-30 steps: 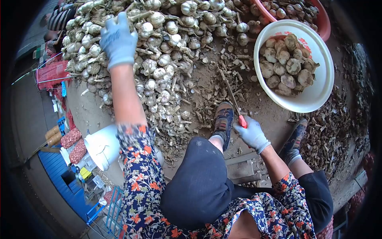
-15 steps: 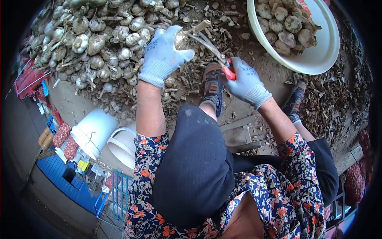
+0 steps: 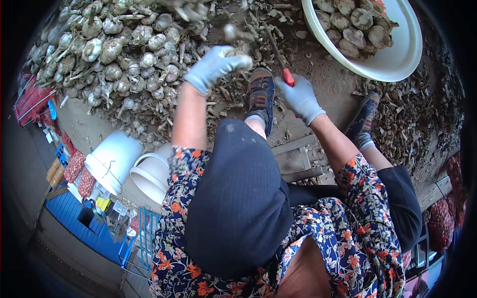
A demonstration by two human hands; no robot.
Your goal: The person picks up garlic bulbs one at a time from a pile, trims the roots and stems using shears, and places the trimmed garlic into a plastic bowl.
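My left hand (image 3: 213, 69), in a pale grey glove, is beside the heap of garlic bulbs (image 3: 112, 49). Its thumb and forefinger are apart, somewhat blurred, and I see nothing gripped between them. Just above the fingers, a garlic bulb (image 3: 230, 33) is smeared by motion, apart from the hand. My right hand (image 3: 299, 97), gloved the same way, is closed around the red handle of the shears (image 3: 287, 76). Their long blades point up and away, seen nearly edge-on and looking closed. Cut stems and dry scraps lie on the ground below.
A white tub (image 3: 400, 67) with trimmed garlic bulbs (image 3: 355, 25) stands at upper right. Stem litter (image 3: 410, 124) covers the ground at right. White buckets (image 3: 113, 161) and red net sacks (image 3: 75, 166) are at left. A wooden frame (image 3: 298, 154) lies near my feet.
The garlic bulb with its stem has left my left hand, which has dropped slightly and turned. The shears have moved away from the left hand, their blades brought together. Bulbs at the heap's top are blurred.
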